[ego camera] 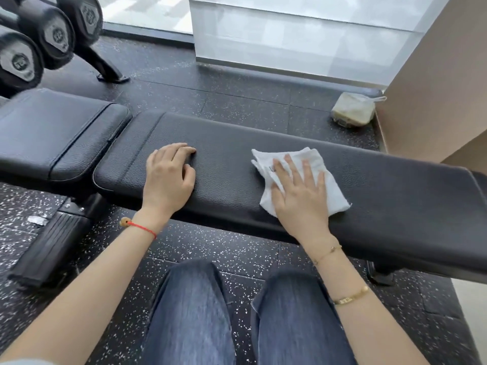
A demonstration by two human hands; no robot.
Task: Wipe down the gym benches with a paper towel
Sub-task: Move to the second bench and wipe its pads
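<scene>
Under the right hand (300, 192), flat against the tabletop (395, 196), lies the paper towel (311, 164): a folded white sheet, pressed down by straight, spread fingers rather than pinched. That grip is open, palm down, with towel showing past the fingertips on the far side, out to the left, and at a frayed corner off to the right of the wrist.

Left hand (168, 175) rests on the same long pad, well apart from the towel toward the seat end. Its fingers are loosely bent, tips touching the vinyl, holding nothing; it reads as a brace.

Key relation: the long pad's axis runs left to right across the view, crosswise to both forearms. Bare pad stretches away from the right grip on both sides, a long run out to the right toward the far end, a shorter run left toward the bracing hand. Beyond that hand a stitched seam, then a gap, then the separate seat pad (52, 133).

Judgement: the wiping hand is the right one and it is already on the towel, so strokes would run along the pad's length. The left hand sits in the leftward path and would need to lift for that stretch. Seat pad is nearer the left hand.
</scene>
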